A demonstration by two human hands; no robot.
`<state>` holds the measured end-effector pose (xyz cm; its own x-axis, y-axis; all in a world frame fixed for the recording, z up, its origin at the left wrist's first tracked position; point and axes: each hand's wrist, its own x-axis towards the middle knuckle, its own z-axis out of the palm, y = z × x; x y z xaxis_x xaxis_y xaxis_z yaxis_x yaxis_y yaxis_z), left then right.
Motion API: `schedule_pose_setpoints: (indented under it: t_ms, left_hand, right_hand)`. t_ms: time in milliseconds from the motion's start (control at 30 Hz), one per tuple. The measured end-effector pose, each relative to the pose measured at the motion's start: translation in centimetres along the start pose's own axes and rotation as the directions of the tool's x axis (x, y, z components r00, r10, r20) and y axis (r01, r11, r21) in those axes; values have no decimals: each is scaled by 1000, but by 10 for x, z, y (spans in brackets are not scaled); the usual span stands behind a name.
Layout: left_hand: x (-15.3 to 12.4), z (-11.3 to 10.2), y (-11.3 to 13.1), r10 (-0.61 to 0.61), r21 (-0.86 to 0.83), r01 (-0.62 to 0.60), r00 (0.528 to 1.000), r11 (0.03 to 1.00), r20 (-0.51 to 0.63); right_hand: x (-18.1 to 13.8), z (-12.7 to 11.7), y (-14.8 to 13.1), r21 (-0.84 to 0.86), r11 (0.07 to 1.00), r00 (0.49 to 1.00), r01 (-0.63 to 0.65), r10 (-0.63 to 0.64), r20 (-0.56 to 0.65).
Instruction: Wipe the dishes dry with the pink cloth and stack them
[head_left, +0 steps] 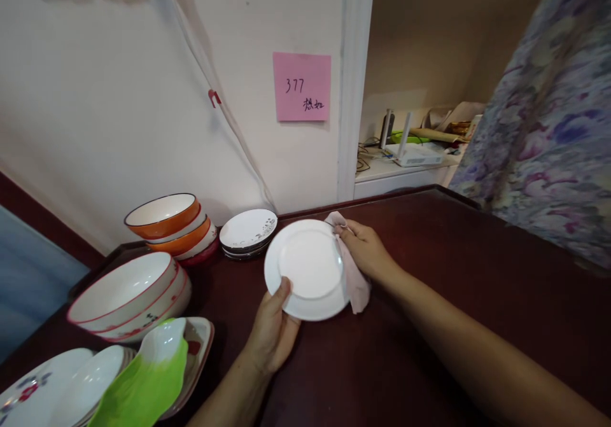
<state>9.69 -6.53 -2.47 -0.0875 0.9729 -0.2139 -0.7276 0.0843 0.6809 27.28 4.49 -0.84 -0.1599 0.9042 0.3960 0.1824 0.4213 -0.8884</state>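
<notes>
A round white plate point(312, 265) is held tilted above the dark tabletop, its inner face toward me. My left hand point(277, 331) grips it at the lower left rim, thumb on top and fingers beneath. At the plate's upper right edge, my right hand point(360, 245) is closed on a pale pink cloth point(356, 280). The cloth lies against the right rim and hangs down beside it. Part of the cloth behind the plate is hidden.
Patterned small plates point(248, 228) are stacked by the wall, beside orange bowls point(165, 217). Nearer on the left are red-rimmed bowls point(138, 300), a green leaf-shaped dish point(147, 376) and a flower-patterned plate point(42, 382). A pink note point(302, 88) is on the wall; a floral curtain point(548, 147) hangs right.
</notes>
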Motion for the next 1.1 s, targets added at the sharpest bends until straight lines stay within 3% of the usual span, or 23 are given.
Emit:
schedule_pose_setpoints:
  t_ms: [100, 200, 300, 400, 467, 500, 600, 733, 800, 867, 933, 1000, 1100]
  left_hand:
    - [5, 9, 7, 145, -104, -153, 986, 983, -78]
    - [8, 10, 13, 202, -164, -213, 976, 963, -82]
    - [7, 0, 16, 45, -175, -59, 995, 983, -84]
    - [3, -11, 19, -233, -103, 223, 968, 969, -97]
    - [2, -12, 20, -276, -20, 275, 957, 961, -92]
    - [2, -10, 20, -233, 21, 236, 968, 972, -90]
    - [2, -1, 17, 9, 127, 8, 991, 992, -131]
    - [3, 3, 8, 260, 296, -205, 952, 933, -159]
    - [2, -4, 3, 332, 404, -268, 938, 875, -97]
    - [2, -12, -3, 356, 546, -288, 934, 787, -19]
    - [2, -20, -6, 403, 694, -357, 909, 625, 105]
    - [4, -25, -7, 474, 779, -522, 815, 349, 334]
    - [8, -27, -3, 438, 670, -728, 560, -145, 704]
  right_hand:
    - [-17, 26, 13, -253, 942, 975, 220, -218, 37]
    - [-45, 56, 13, -377, 802, 887, 462, -414, 207]
    - [-71, 73, -6, -338, 672, 750, 659, -552, 364]
    - [-84, 74, -28, -133, 651, 630, 748, -631, 453]
    - [-85, 69, -38, -12, 680, 621, 733, -661, 421]
    - [-84, 67, -40, 19, 695, 632, 719, -665, 398]
    - [-78, 59, -46, 9, 725, 650, 689, -622, 437]
    - [-70, 50, -60, -58, 738, 636, 672, -534, 557]
    - [-65, 42, -68, -17, 785, 685, 620, -530, 500]
    - [-56, 30, -73, 52, 889, 829, 454, -443, 342]
    - [-44, 15, -73, 140, 973, 965, 182, -204, 165]
    - [-28, -1, -68, 203, 976, 991, -84, 61, 121]
    - [-8, -23, -59, 170, 931, 918, -323, 264, 296]
